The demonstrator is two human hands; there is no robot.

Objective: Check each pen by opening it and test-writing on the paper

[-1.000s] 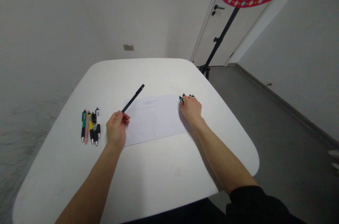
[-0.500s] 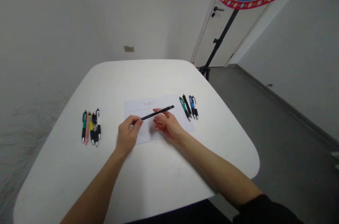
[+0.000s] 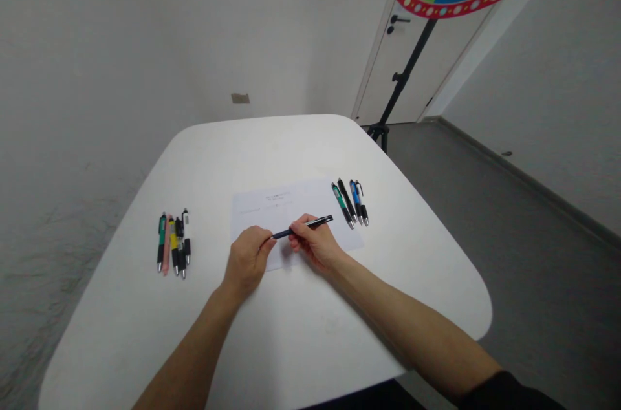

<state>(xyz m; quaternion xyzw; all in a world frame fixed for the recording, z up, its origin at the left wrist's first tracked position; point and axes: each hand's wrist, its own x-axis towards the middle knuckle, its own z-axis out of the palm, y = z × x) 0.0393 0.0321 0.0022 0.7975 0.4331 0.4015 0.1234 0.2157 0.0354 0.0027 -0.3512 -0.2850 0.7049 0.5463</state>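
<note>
Right-hand [image 3: 316, 244] fingers now clamp the dark pen [image 3: 281, 234] too; left-hand [image 3: 248, 260] fingers pinch its left end. Pen's over paper's [image 3: 303, 200] near half, so it's a two-handed grip.

I hold a slim dark pen [image 3: 317, 222] above the white paper [image 3: 310, 198], its shaft running crosswise and, in my view, its glossy black right end a little higher than the left.

One head-worn view, close at the near side, looks forward and down across the worktop [image 3: 272, 151] to the far wall [image 3: 272, 28].
</note>
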